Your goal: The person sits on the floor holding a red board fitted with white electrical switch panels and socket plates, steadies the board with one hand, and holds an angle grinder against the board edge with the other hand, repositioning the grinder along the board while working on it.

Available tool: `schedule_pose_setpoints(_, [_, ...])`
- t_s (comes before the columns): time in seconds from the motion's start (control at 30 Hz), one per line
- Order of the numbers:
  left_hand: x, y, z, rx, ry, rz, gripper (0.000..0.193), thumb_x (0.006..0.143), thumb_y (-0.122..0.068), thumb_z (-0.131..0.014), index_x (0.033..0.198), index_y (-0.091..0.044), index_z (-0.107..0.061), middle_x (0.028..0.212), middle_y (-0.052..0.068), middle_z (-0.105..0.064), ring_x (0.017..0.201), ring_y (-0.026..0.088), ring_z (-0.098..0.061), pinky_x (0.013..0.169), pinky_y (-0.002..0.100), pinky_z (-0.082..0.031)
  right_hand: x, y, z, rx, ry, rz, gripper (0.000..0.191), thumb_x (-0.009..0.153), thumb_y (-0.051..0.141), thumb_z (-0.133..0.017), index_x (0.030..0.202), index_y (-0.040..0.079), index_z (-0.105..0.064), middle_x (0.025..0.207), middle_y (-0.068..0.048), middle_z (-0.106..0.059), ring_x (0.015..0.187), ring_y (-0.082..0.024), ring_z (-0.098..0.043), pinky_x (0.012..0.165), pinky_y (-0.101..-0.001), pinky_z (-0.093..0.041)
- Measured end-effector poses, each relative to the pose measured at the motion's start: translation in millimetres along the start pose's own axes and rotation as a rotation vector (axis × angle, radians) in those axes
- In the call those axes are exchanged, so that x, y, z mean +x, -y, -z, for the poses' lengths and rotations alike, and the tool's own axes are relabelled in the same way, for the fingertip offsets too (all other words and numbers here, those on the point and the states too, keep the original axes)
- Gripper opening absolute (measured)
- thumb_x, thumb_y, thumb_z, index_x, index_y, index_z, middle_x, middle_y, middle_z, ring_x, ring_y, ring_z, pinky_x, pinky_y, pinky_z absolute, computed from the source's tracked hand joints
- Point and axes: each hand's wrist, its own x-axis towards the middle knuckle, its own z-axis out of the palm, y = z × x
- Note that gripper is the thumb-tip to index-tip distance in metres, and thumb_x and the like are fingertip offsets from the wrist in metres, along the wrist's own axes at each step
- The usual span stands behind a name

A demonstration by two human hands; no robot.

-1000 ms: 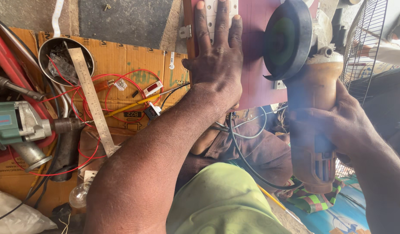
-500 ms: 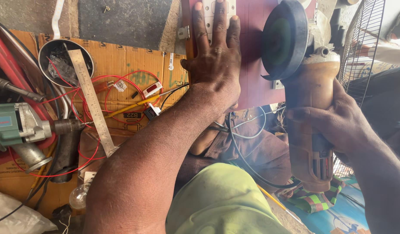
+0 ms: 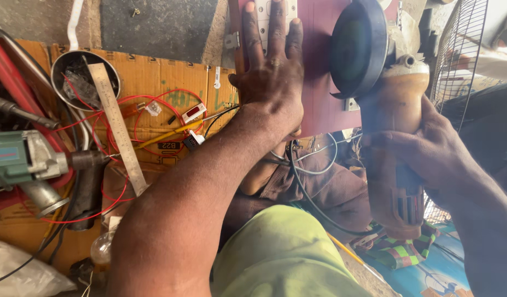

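Head view, two hands, left hand point(image 3: 272, 82) flat on one maroon board point(image 3: 319, 66), right hand point(image 3: 424, 148) gripping one angle grinder point(image 3: 388, 126)

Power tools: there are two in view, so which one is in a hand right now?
The orange angle grinder, gripped by the right hand over the maroon board. The green drill lies untouched at far left among red wires.

Cluttered workshop, angle grinder point(image 3: 393, 126), electric drill point(image 3: 28, 159), steel ruler point(image 3: 118, 129), loose red wires point(image 3: 154, 100)
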Motion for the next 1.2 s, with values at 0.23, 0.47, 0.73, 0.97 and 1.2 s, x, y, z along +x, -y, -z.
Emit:
schedule_pose_setpoints(0.23, [-18, -9, 37, -0.063, 0.224, -0.027, 0.143, 0.059, -0.023, -0.098, 0.164, -0.016, -0.001, 0.168, 0.010, 0.023, 0.152, 0.045, 0.021, 0.115, 0.074, -0.030, -11, -9, 15, -0.025, -0.051, 0.185, 0.083, 0.070, 0.008, -0.077, 0.148, 0.008, -0.047, 0.118, -0.012, -0.069, 0.101, -0.021, -0.070, 0.086, -0.0353, -0.057])
schedule_pose_setpoints(0.47, [-36, -28, 49, 0.011, 0.254, -0.029, 0.165, 0.046, -0.040, -0.104, 0.164, -0.013, 0.007, 0.168, 0.014, 0.026, 0.150, 0.049, 0.024, 0.105, 0.080, -0.035, -42, -25, 43, 0.033, -0.061, 0.193, 0.086, 0.066, 0.012, -0.077, 0.146, 0.007, -0.048, 0.113, -0.012, -0.070, 0.097, -0.022, -0.071, 0.082, -0.0386, -0.059])
schedule_pose_setpoints(0.73, [-35, -36, 41, 0.031, 0.257, -0.008, 0.163, 0.048, -0.039, -0.104, 0.164, -0.016, 0.007, 0.168, 0.012, 0.026, 0.151, 0.046, 0.024, 0.103, 0.077, -0.042, -34, -29, 41, -0.028, -0.013, 0.151, 0.087, 0.066, 0.016, -0.078, 0.147, 0.009, -0.048, 0.110, -0.013, -0.071, 0.093, -0.023, -0.073, 0.082, -0.0391, -0.060])
schedule_pose_setpoints(0.97, [-29, -31, 35, 0.034, 0.263, -0.011, 0.157, 0.055, -0.037, -0.102, 0.164, -0.017, 0.008, 0.167, 0.010, 0.029, 0.150, 0.047, 0.026, 0.101, 0.077, -0.045, -21, -32, 38, 0.039, 0.028, 0.146, 0.085, 0.066, 0.016, -0.078, 0.145, 0.008, -0.047, 0.112, -0.013, -0.069, 0.091, -0.023, -0.073, 0.080, -0.0394, -0.061])
schedule_pose_setpoints(1.2, [-30, -32, 39, 0.013, 0.281, 0.005, 0.165, 0.047, -0.043, -0.104, 0.164, -0.020, 0.008, 0.167, 0.010, 0.029, 0.150, 0.046, 0.026, 0.103, 0.076, -0.044, -18, -31, 34, 0.006, 0.023, 0.158, 0.083, 0.068, 0.015, -0.078, 0.145, 0.007, -0.047, 0.113, -0.014, -0.070, 0.093, -0.024, -0.073, 0.082, -0.0393, -0.061])
